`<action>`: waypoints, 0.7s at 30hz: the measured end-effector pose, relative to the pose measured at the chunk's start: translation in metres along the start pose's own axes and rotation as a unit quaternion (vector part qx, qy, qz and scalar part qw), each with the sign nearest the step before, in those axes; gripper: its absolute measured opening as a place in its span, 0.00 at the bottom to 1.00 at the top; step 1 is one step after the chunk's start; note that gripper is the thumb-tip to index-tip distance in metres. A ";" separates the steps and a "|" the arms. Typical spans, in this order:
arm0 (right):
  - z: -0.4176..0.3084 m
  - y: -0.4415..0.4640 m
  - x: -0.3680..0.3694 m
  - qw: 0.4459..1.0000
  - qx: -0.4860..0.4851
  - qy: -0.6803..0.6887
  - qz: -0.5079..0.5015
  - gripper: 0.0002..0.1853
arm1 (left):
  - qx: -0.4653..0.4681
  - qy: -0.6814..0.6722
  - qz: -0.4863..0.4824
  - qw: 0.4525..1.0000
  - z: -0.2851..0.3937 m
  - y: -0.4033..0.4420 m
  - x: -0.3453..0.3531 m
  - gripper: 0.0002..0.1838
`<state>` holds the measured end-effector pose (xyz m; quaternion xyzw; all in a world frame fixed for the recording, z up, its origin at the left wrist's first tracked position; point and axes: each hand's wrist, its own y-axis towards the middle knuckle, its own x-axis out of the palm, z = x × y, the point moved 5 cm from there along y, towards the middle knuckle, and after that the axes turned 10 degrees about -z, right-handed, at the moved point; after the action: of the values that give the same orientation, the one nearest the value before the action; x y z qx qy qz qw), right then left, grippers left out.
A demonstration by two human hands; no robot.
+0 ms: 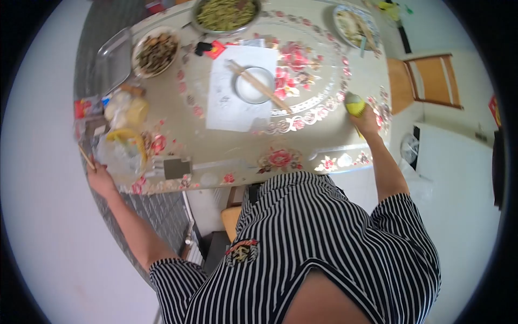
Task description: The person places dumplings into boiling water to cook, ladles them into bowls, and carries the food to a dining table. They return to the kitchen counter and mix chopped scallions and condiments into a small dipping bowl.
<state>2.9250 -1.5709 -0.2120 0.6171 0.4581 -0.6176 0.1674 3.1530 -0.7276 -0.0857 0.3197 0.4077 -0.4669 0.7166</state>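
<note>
At the table's left edge, my left hand [100, 178] is closed on a thin wooden stick [86, 156], beside a clear plastic bag and a yellow-rimmed basket [141, 148]. Over on the right side of the table, my right hand [367, 121] grips a yellow-green object with a greyish top [355, 104]; what it is exactly I cannot make out. A white bowl [254, 93] stands on white paper [221, 116] at the middle, with wooden chopsticks [270, 97] lying across it.
Along the back are a bowl of brown food [156, 52], a metal bowl of green pieces [226, 13] and a plate with utensils [345, 27]. A clear tray [114, 59] lies at the left. A wooden chair [431, 81] stands right of the table.
</note>
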 end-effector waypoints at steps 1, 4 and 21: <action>0.006 -0.004 0.004 0.999 0.010 0.031 0.010 0.33 | -0.002 -0.028 0.020 0.999 0.013 -0.011 -0.005 0.16; -0.031 -0.051 0.001 0.946 0.052 0.275 -0.162 0.19 | -0.026 -0.093 0.059 0.994 0.052 -0.057 -0.019 0.16; -0.600 -0.181 0.099 0.759 -0.444 0.260 -0.399 0.32 | -0.298 -0.521 0.048 0.798 0.077 -0.290 0.050 0.16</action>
<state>3.1323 -0.9771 -0.1292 0.3718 0.9116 -0.1718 0.0355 2.9170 -0.9167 -0.1162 -0.1819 0.0758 -0.3837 0.9022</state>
